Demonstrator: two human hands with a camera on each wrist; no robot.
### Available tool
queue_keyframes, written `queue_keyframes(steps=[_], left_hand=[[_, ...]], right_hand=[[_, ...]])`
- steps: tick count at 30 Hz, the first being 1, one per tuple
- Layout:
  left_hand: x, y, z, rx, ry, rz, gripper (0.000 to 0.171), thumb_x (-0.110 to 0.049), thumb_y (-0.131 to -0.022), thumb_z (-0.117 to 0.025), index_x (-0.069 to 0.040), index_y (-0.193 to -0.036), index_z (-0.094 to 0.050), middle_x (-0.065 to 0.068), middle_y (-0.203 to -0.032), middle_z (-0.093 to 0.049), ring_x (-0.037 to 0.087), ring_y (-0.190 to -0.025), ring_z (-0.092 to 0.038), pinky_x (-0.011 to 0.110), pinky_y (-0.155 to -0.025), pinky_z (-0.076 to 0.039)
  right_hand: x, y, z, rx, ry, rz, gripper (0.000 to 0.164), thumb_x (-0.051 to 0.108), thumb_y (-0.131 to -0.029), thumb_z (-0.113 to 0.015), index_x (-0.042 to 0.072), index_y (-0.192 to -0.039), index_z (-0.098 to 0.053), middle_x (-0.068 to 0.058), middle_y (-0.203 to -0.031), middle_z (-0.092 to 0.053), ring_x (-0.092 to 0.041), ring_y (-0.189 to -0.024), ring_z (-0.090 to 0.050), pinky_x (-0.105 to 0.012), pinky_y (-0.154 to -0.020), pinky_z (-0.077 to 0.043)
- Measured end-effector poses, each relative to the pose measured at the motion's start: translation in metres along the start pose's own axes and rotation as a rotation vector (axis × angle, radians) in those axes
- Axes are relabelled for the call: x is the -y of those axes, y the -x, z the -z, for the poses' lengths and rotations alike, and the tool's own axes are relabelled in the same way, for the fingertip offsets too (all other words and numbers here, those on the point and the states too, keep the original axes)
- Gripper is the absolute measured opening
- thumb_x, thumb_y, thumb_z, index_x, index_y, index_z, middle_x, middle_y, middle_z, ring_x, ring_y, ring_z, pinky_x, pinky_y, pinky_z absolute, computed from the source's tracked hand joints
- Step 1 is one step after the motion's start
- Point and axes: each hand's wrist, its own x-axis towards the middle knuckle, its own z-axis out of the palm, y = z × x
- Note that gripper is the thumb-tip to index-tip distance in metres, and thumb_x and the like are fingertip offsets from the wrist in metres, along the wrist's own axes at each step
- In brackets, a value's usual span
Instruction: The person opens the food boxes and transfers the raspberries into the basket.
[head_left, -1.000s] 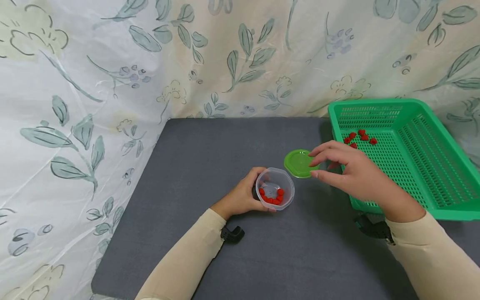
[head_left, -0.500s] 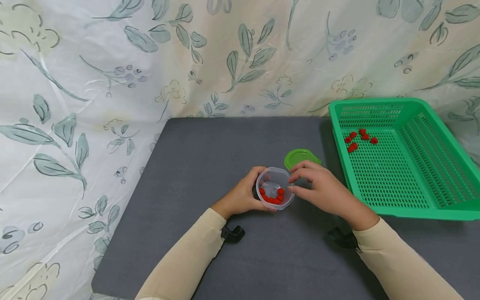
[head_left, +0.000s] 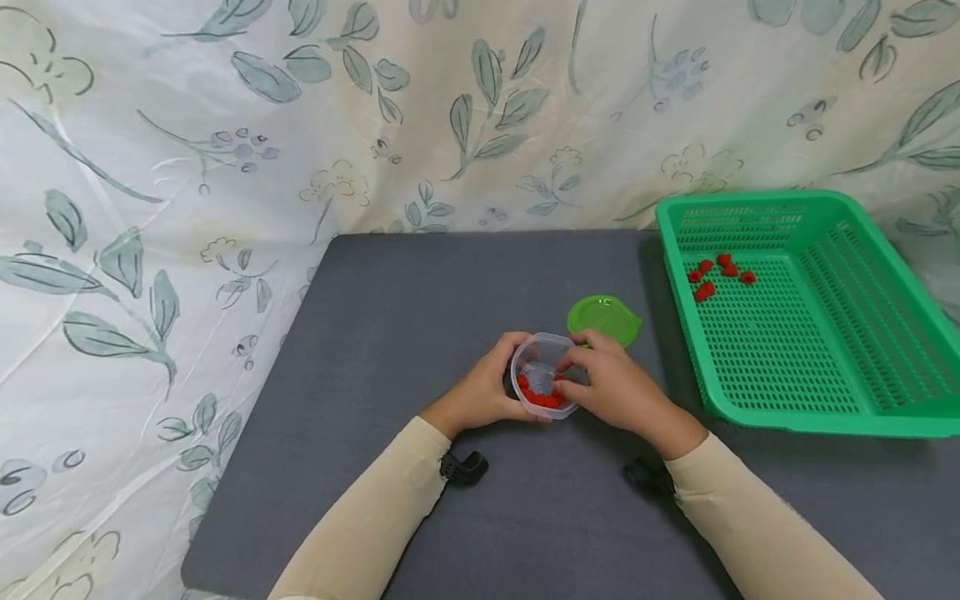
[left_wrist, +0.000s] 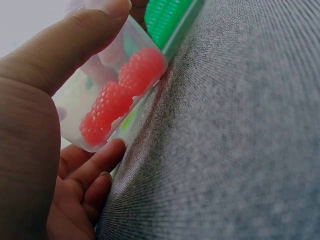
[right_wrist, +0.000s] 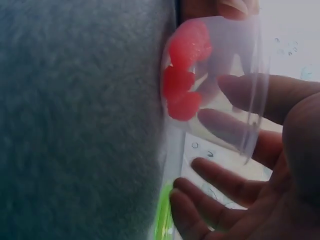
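A clear round plastic container (head_left: 544, 346) stands near the table's middle, held by my left hand (head_left: 487, 387), the thumb on its near side. Several red raspberries (head_left: 538, 399) lie along the near part of its bottom; through the wall the left wrist view shows raspberries (left_wrist: 114, 102) side by side. My right hand (head_left: 618, 387) has its thumb and index finger inside the container over the right rim. In the right wrist view the thumb (right_wrist: 237, 90) and index finger stand apart, nothing between them. The other fingers (right_wrist: 220, 177) stay outside, spread.
A green lid (head_left: 603, 317) lies on the grey table (head_left: 420, 300) just behind the right hand. To the right stands a large green plastic basket (head_left: 825, 421), with several raspberries (head_left: 705, 292) in its back left corner. A floral curtain (head_left: 480, 108) borders the table behind and left.
My right hand has moved left from over the lid and basket edge, and its thumb and index finger have entered the container. My left hand and the container have kept their place.
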Motion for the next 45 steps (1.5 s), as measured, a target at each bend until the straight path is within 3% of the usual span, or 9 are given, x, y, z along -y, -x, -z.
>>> queue_keyframes(steps=[10, 14, 17, 25, 31, 35, 39, 45], left_hand=[[-0.001, 0.001, 0.001, -0.004, -0.014, 0.004, 0.101, -0.014, -0.078, -0.102, -0.014, -0.157, -0.040, 0.007, -0.148, -0.054, 0.019, -0.130, -0.055, 0.037, -0.112, -0.047], [-0.001, 0.001, 0.000, -0.005, -0.018, -0.001, 0.101, -0.014, -0.078, -0.103, -0.012, -0.157, -0.040, 0.008, -0.147, -0.055, 0.019, -0.129, -0.055, 0.037, -0.111, -0.048], [-0.001, 0.001, 0.000, -0.002, -0.012, -0.005, 0.101, -0.014, -0.077, -0.103, -0.010, -0.156, -0.040, 0.007, -0.147, -0.055, 0.017, -0.128, -0.056, 0.036, -0.110, -0.048], [-0.003, 0.001, 0.000, 0.007, -0.027, -0.013, 0.100, -0.015, -0.078, -0.103, -0.011, -0.156, -0.041, 0.008, -0.147, -0.055, 0.021, -0.128, -0.056, 0.038, -0.110, -0.048], [-0.004, 0.001, 0.000, 0.013, -0.036, -0.008, 0.100, -0.016, -0.078, -0.103, -0.012, -0.157, -0.041, 0.006, -0.147, -0.056, 0.020, -0.128, -0.056, 0.037, -0.111, -0.047], [-0.004, 0.001, 0.001, 0.012, -0.028, 0.003, 0.101, -0.015, -0.077, -0.103, -0.011, -0.157, -0.041, 0.006, -0.147, -0.056, 0.018, -0.129, -0.055, 0.036, -0.111, -0.046], [-0.003, 0.000, 0.001, 0.007, -0.016, 0.013, 0.101, -0.015, -0.076, -0.104, -0.013, -0.156, -0.041, 0.007, -0.147, -0.056, 0.020, -0.129, -0.056, 0.037, -0.112, -0.046], [-0.009, -0.001, 0.000, 0.005, -0.009, -0.002, 0.102, -0.004, -0.075, -0.103, -0.004, -0.156, -0.041, 0.018, -0.147, -0.056, 0.032, -0.129, -0.056, 0.046, -0.113, -0.045]], right_hand=[[0.019, -0.008, -0.001, 0.082, 0.173, -0.137, 0.015, 0.021, -0.095, -0.082, 0.011, -0.107, -0.083, -0.017, -0.122, -0.064, -0.036, -0.103, -0.058, -0.051, -0.082, -0.055], [0.019, -0.009, -0.004, 0.100, 0.166, -0.139, 0.008, 0.017, -0.094, -0.083, 0.012, -0.097, -0.078, -0.007, -0.100, -0.058, -0.028, -0.088, -0.053, -0.043, -0.072, -0.053], [0.018, -0.009, -0.004, 0.099, 0.121, -0.111, 0.012, 0.013, -0.093, -0.084, 0.013, -0.091, -0.072, -0.003, -0.092, -0.053, -0.025, -0.084, -0.051, -0.039, -0.070, -0.051], [0.018, -0.009, 0.007, 0.160, 0.045, -0.110, 0.015, 0.016, -0.092, -0.088, 0.014, -0.087, -0.074, -0.004, -0.095, -0.055, -0.024, -0.085, -0.053, -0.038, -0.069, -0.052], [0.022, -0.010, 0.012, 0.210, 0.079, -0.119, 0.015, 0.014, -0.093, -0.087, 0.012, -0.086, -0.074, -0.004, -0.093, -0.056, -0.025, -0.085, -0.053, -0.039, -0.070, -0.052], [0.019, -0.010, 0.009, 0.146, 0.123, -0.066, 0.013, 0.012, -0.093, -0.086, 0.012, -0.085, -0.076, -0.012, -0.109, -0.065, -0.034, -0.100, -0.060, -0.046, -0.082, -0.056], [0.015, -0.009, 0.010, 0.103, 0.105, -0.046, 0.014, 0.012, -0.092, -0.088, 0.014, -0.084, -0.077, -0.015, -0.121, -0.064, -0.038, -0.108, -0.059, -0.050, -0.087, -0.054], [0.014, -0.010, 0.013, 0.170, 0.042, -0.098, 0.019, 0.014, -0.092, -0.089, 0.015, -0.080, -0.074, -0.003, -0.098, -0.058, -0.026, -0.090, -0.054, -0.039, -0.072, -0.051]])
